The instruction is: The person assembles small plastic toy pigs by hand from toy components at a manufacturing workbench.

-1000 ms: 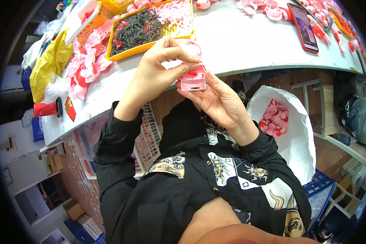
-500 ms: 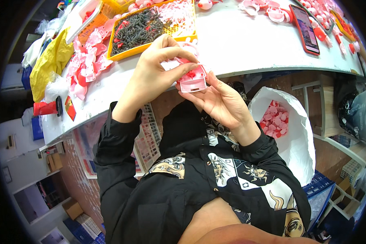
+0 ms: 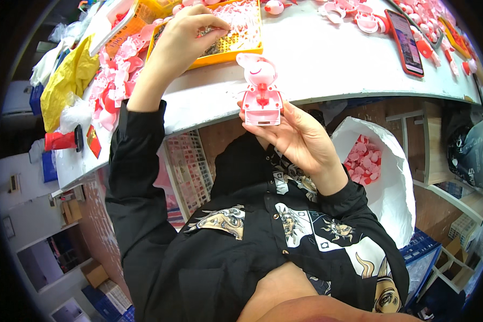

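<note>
My right hand grips a pink plastic toy figure shell by its lower end, just past the table's front edge. Its hollow inside shows red parts in the middle and a rounded head at the top. Over a yellow tray of small parts, my left hand has thumb and fingertips pinched together. Whatever sits between those fingertips is too small to make out. Pale pink pieces fill the tray's right part; my left hand hides much of the dark pieces beside them.
Loose pink shells lie left of the tray. A phone in a red case rests at the right, near more pink parts. Below the table edge stands a white sack with pink pieces inside. A red cylinder is at the left.
My left hand has left the toy shell and moved up and left to the tray. The shell stays in my right hand, now more fully visible.
</note>
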A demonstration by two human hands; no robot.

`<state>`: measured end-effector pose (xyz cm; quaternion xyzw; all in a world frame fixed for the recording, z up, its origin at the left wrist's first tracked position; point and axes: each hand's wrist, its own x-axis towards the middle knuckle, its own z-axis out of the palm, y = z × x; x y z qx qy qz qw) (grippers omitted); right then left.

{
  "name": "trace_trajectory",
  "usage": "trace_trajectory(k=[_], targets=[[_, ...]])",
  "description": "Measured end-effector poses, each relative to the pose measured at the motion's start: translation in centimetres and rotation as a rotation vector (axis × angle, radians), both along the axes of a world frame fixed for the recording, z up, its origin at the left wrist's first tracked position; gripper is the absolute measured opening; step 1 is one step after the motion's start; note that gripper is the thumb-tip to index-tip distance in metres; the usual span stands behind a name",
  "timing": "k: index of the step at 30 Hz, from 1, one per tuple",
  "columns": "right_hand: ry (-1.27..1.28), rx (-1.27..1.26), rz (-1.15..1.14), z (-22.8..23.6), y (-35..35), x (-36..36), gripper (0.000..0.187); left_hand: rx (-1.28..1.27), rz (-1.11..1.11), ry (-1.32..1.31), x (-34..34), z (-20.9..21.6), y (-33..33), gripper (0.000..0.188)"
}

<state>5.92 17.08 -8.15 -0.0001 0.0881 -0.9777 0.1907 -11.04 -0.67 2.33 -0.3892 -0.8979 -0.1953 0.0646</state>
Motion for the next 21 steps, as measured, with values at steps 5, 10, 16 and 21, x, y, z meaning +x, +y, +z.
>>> trace_trajectory(k=[5,10,16,21], targets=[[-0.014,0.026,-0.052,0.1,0.0,0.2,0.046,-0.113,-0.249,0.223,-4.7,-3.5,-0.3,0.012],[0.003,0.01,-0.044,-0.1,0.4,0.2,0.043,-0.213,-0.213,-0.036,-5.0,-2.5,1.3,0.011],[-0.018,0.008,-0.045,0.2,0.5,0.3,0.042,-0.182,-0.237,-0.039,-5.4,-3.2,0.9,0.013],[0.001,-0.009,-0.074,-0.2,0.5,0.0,0.042,0.246,-0.155,-0.301,-1.1,-1.0,-0.3,0.014]])
